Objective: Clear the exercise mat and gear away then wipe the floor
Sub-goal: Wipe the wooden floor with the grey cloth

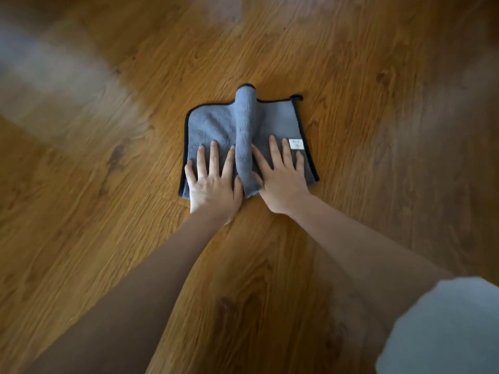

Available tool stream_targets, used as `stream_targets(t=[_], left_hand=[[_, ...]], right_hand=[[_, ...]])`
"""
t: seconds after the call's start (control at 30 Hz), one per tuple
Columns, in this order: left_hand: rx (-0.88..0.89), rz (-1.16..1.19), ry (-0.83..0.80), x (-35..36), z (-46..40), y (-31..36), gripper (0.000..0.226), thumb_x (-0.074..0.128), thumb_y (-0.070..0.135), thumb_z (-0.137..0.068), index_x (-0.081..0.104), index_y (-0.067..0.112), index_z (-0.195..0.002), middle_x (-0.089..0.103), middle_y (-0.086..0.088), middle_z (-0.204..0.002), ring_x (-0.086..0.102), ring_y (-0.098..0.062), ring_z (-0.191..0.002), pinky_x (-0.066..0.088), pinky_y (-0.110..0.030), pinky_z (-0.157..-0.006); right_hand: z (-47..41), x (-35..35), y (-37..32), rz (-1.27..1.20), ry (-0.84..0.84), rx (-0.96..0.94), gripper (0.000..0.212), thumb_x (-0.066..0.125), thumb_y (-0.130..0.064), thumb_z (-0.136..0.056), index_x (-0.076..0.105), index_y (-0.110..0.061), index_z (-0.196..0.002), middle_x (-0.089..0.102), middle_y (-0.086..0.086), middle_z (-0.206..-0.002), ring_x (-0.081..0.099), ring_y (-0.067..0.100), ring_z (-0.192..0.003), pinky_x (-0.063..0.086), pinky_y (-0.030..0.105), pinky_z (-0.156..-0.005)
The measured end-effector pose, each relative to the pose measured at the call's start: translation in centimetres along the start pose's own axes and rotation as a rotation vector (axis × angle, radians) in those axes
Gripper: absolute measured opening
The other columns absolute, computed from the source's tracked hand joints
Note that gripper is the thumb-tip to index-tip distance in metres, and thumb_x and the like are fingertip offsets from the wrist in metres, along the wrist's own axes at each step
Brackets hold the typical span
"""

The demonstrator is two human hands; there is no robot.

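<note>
Over on the left of the frame there is only wood-grain laminate floor [81, 211], with pale patches of light smeared across the upper left. Moving in toward centre, the left hand [213, 182] lies flat, fingers straight and spread, palm pressing down on the left half of the grey microfibre cloth [216, 125]. That spread looks chosen to pin as much fabric as possible against the boards. Between the two hands the cloth has bunched into a raised ridge [245, 136] running from the near edge to the far edge, apparently squeezed up because the palms sit close together. Just right of it, the right hand [283, 182] matches its partner: flat, relaxed, gripping nothing, fingers fanned over the right half, fingertips near the small white label [296, 144]. The dark-trimmed cloth sits mid-frame, directly on the floor. No mat or gear shows anywhere, so this reads as the wiping stage. At the lower right, a pale garment [445, 327] edges in, blurred.
</note>
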State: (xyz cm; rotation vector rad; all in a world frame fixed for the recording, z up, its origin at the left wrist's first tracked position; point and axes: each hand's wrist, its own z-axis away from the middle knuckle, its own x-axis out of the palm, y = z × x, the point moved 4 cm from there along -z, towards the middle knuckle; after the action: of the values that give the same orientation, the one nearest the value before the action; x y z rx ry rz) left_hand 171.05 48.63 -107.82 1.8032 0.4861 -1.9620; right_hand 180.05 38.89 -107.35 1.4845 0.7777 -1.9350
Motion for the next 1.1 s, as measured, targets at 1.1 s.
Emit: stream_targets(t=[1.1], left_hand=[[-0.047, 0.037, -0.176, -1.8, -16.1, -1.7, 0.062, 0.018, 0.045, -0.099, -0.019, 0.029, -0.146, -0.022, -0.006, -0.155, -0.017, -0.029, -0.142, -0.006, -0.050, -0.114]], right_hand=[[-14.3, -3.0, 1.1, -0.090, -0.073, 0.227, 0.068, 0.027, -0.046, -0.099, -0.020, -0.033, -0.145, -0.028, 0.009, -0.153, -0.025, 0.032, -0.140, -0.012, 0.054, -0.112]])
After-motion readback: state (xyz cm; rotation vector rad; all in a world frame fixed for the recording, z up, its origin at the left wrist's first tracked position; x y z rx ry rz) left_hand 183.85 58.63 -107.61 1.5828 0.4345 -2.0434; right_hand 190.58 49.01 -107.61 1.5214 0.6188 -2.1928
